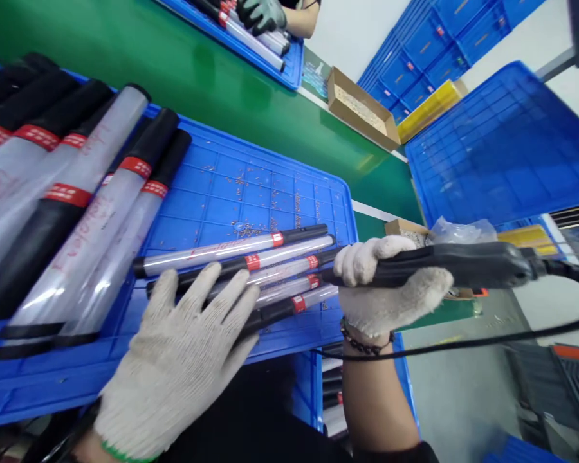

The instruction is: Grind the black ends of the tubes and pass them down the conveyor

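Observation:
My left hand (183, 354), in a white knit glove, lies palm down with fingers spread over a row of clear tubes with black ends and red labels (231, 247). Its fingertips rest on the left part of the row. In my right hand (376, 283), also gloved, is a black corded electric screwdriver (473, 263), held level over the right ends of the tubes. Its tip is hard to make out against the black tube ends. The tubes lie side by side on a blue plastic tray (289, 186) strewn with tiny screw-like bits.
Larger clear tubes with black ends (101, 206) are piled at the tray's left. Across the green bench (174, 71), a co-worker's gloved hand (263, 13) is over another tube tray. A cardboard box of small parts (361, 109) and stacked blue crates (429, 51) stand beyond. The black cable (463, 344) trails right.

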Motion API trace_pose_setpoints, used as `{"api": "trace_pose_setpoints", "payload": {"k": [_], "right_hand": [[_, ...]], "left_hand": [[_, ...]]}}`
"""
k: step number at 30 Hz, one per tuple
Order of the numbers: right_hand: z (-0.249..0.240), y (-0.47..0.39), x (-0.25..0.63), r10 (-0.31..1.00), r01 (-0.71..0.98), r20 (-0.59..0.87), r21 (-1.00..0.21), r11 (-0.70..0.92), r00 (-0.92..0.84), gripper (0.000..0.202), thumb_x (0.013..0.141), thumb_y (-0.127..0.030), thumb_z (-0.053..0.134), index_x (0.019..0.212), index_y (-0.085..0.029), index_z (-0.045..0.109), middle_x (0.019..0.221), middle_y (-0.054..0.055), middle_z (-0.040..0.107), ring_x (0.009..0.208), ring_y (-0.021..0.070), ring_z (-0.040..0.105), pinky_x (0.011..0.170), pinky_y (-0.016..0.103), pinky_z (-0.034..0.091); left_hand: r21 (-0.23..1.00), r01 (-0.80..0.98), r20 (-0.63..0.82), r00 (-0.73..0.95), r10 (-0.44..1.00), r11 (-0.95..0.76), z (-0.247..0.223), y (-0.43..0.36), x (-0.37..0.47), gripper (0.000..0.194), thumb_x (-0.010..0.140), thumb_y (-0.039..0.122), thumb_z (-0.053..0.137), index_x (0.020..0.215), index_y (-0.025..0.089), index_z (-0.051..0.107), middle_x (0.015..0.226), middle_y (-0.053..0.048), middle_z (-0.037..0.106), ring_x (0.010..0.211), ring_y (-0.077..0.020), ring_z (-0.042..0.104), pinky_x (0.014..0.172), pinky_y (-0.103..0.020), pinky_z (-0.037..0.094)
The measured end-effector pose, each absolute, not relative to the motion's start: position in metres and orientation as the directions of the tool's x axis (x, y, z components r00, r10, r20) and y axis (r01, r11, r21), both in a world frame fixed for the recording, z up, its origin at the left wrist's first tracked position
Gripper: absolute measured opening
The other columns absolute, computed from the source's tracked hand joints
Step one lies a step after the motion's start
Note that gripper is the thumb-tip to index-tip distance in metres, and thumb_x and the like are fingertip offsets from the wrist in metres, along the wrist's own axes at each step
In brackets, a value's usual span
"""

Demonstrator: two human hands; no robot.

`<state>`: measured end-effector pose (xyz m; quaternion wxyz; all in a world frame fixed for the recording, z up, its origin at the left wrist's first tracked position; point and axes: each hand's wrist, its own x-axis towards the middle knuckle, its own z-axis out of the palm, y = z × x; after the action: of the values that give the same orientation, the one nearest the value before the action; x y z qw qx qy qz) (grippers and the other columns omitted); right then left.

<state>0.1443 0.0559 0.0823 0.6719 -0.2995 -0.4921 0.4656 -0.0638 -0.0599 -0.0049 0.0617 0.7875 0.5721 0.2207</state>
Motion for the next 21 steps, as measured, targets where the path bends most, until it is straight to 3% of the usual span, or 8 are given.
{"api": "trace_pose_setpoints", "payload": {"k": [4, 8, 13, 15, 17, 19, 21], "right_hand": [[0.078, 0.082, 0.159, 0.902, -0.276, 0.402, -0.859, 0.43, 0.155, 0.038, 0.097, -0.064, 0.076, 0.088, -0.028, 0.066, 0.059, -0.008, 0.049, 0.048, 0.0123, 0.044, 0.054, 0.026, 0.046], [0.07, 0.094, 0.159, 0.892, -0.206, 0.406, -0.872, 0.443, 0.201, 0.036, 0.104, -0.063, 0.066, 0.093, -0.029, 0.059, 0.063, -0.009, 0.047, 0.052, 0.0117, 0.043, 0.059, 0.025, 0.045], [0.068, 0.098, 0.161, 0.895, -0.171, 0.39, -0.887, 0.428, 0.219, 0.039, 0.097, -0.065, 0.071, 0.09, -0.03, 0.057, 0.059, -0.009, 0.045, 0.05, 0.0135, 0.04, 0.056, 0.027, 0.043], [0.069, 0.097, 0.164, 0.893, -0.165, 0.385, -0.889, 0.427, 0.233, 0.039, 0.097, -0.066, 0.07, 0.089, -0.03, 0.057, 0.058, -0.009, 0.045, 0.05, 0.0134, 0.041, 0.055, 0.027, 0.043], [0.069, 0.097, 0.167, 0.892, -0.167, 0.381, -0.889, 0.426, 0.243, 0.038, 0.098, -0.065, 0.069, 0.09, -0.03, 0.058, 0.059, -0.009, 0.047, 0.05, 0.0132, 0.042, 0.056, 0.027, 0.044], [0.069, 0.097, 0.169, 0.891, -0.172, 0.377, -0.889, 0.425, 0.252, 0.036, 0.099, -0.064, 0.068, 0.09, -0.03, 0.059, 0.06, -0.009, 0.047, 0.051, 0.0129, 0.043, 0.057, 0.027, 0.044], [0.068, 0.099, 0.172, 0.892, -0.178, 0.375, -0.888, 0.424, 0.253, 0.038, 0.098, -0.065, 0.07, 0.091, -0.029, 0.058, 0.06, -0.009, 0.048, 0.051, 0.0127, 0.044, 0.058, 0.027, 0.043]], "left_hand": [[0.353, 0.865, 0.283, 0.266, 0.922, -0.358, -0.011, -0.06, -0.065, 0.054, 0.113, 0.047, 0.061, 0.155, 0.015, 0.071, 0.164, -0.02, 0.069, 0.156, -0.062, 0.054, 0.124, -0.093, 0.038], [0.372, 0.854, 0.28, 0.271, 0.921, -0.365, -0.023, -0.065, -0.066, 0.056, 0.114, 0.046, 0.06, 0.161, 0.016, 0.066, 0.168, -0.019, 0.066, 0.164, -0.0577, 0.048, 0.135, -0.089, 0.03], [0.351, 0.81, 0.326, 0.364, 0.873, -0.469, -0.052, -0.081, -0.075, 0.052, 0.105, 0.026, 0.07, 0.157, 0.03, 0.069, 0.178, -0.011, 0.058, 0.17, -0.0503, 0.043, 0.145, -0.079, 0.023], [0.379, 0.78, 0.359, 0.372, 0.856, -0.498, -0.058, -0.089, -0.078, 0.063, 0.1, 0.018, 0.072, 0.159, 0.037, 0.066, 0.177, -0.007, 0.059, 0.167, -0.0474, 0.049, 0.145, -0.076, 0.027], [0.418, 0.754, 0.369, 0.368, 0.853, -0.506, -0.059, -0.093, -0.08, 0.079, 0.098, 0.013, 0.07, 0.17, 0.041, 0.053, 0.173, -0.005, 0.063, 0.161, -0.0435, 0.058, 0.144, -0.073, 0.034], [0.446, 0.753, 0.364, 0.342, 0.867, -0.484, -0.056, -0.093, -0.079, 0.089, 0.099, 0.015, 0.069, 0.179, 0.041, 0.04, 0.174, -0.006, 0.063, 0.159, -0.0425, 0.06, 0.142, -0.072, 0.037], [0.461, 0.757, 0.362, 0.315, 0.877, -0.462, -0.055, -0.09, -0.079, 0.087, 0.1, 0.021, 0.07, 0.179, 0.039, 0.039, 0.179, -0.008, 0.057, 0.162, -0.045, 0.056, 0.142, -0.074, 0.036]]}}
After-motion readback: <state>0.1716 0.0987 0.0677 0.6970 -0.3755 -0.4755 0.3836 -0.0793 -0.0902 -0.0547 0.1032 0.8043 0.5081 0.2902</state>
